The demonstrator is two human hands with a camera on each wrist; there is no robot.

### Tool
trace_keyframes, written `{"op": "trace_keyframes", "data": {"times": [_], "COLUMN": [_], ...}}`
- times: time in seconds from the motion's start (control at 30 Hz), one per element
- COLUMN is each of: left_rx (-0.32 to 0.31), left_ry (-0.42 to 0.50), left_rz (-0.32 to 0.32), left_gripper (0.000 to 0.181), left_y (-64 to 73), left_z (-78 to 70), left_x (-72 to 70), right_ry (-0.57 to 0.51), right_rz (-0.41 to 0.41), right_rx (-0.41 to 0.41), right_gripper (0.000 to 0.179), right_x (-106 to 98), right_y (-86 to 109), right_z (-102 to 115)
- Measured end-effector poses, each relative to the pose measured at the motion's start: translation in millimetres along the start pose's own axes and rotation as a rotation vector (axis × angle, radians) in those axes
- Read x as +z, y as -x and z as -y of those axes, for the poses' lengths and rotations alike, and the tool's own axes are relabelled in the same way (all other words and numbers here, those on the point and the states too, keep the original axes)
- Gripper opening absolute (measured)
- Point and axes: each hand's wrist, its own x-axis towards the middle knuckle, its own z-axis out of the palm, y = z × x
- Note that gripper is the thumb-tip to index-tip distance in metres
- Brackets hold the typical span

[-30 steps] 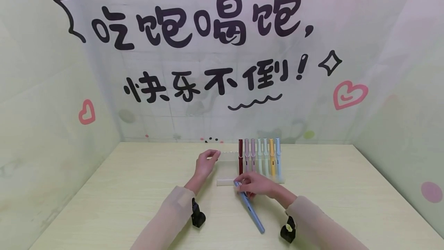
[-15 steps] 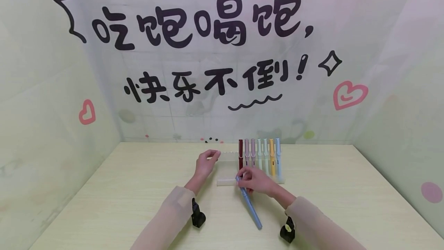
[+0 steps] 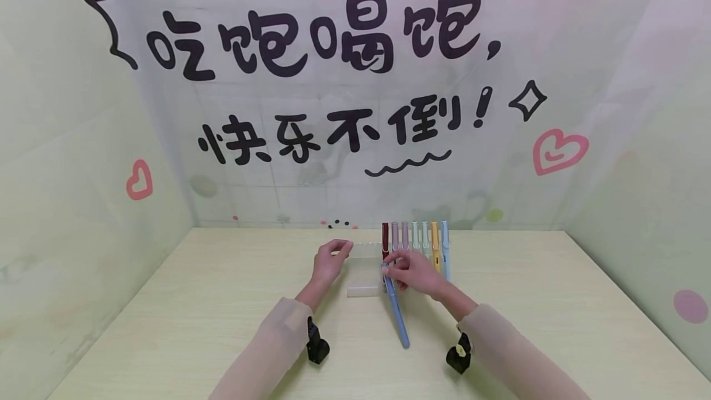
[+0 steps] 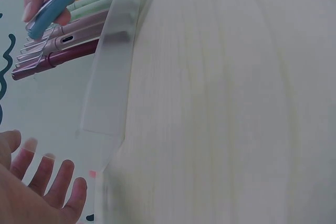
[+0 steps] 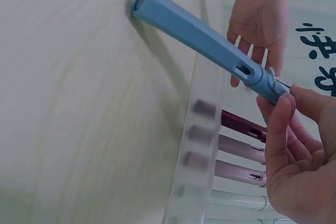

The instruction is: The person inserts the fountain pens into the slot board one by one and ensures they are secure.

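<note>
A clear pen stand (image 3: 362, 292) stands at the back middle of the table. My left hand (image 3: 330, 261) pinches its upper left edge; in the left wrist view several fingers (image 4: 44, 177) show along the clear panel. With thumb and fingertips, my right hand (image 3: 413, 271) holds a blue pen (image 3: 398, 320) by its clip end. The pen slants down toward me in front of the stand, its far end over the table in the right wrist view. Beside it in the stand leans a dark red pen (image 3: 386, 236), partly hidden by the right hand.
Right of the dark red pen, the stand bears two mauve pens (image 3: 395, 236), two pale green pens (image 3: 415, 233), a yellow pen (image 3: 436, 236) and a light blue pen (image 3: 445, 242). Behind the table (image 3: 222, 276) rises a printed backdrop (image 3: 311, 202); side panels flank it.
My right hand has moved up and away from me, carrying the blue pen toward the stand; the pen now stands steeper in view. The left hand has stayed at the stand's edge.
</note>
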Motion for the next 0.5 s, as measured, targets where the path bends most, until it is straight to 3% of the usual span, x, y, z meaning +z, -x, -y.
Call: {"op": "trace_keyframes", "data": {"times": [0.23, 0.5], "left_rx": [-0.002, 0.004], "left_ry": [0.003, 0.004], "left_rz": [0.008, 0.006], "left_gripper": [0.028, 0.028], "left_y": [0.8, -0.1], "left_z": [0.0, 0.7], "left_x": [-0.7, -0.7], "right_ry": [0.025, 0.029], "right_rz": [-0.055, -0.202], "right_rx": [0.023, 0.075], "right_gripper": [0.023, 0.021], "right_x": [-3, -4], "right_y": [-15.0, -29.5], "right_z": [-4, 10]}}
